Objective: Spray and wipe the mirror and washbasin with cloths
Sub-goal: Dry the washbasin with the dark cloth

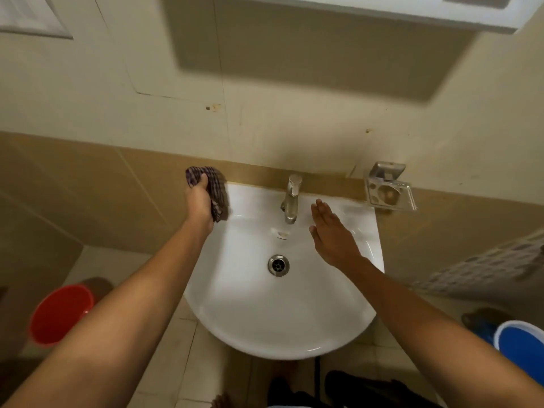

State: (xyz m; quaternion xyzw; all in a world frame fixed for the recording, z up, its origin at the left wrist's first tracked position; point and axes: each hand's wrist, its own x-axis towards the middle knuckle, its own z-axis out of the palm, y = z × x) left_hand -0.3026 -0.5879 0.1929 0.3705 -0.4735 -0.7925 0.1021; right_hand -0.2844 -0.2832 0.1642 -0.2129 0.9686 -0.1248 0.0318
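Note:
A white washbasin (244,313) hangs on the tiled wall, with a metal tap (291,200) at its back and a drain (278,265) in the bowl. My left hand (198,201) is shut on a dark checked cloth (219,191) at the basin's back left corner. My right hand (331,234) hovers flat and empty, fingers together, over the basin's right side beside the tap. The bottom edge of a white mirror cabinet (368,10) shows at the top; the mirror's face is out of view.
A clear soap holder (388,187) is fixed to the wall right of the basin. A red bucket (59,313) stands on the floor at the left, a blue bucket (521,340) at the right. A perforated white basket (485,269) sits right.

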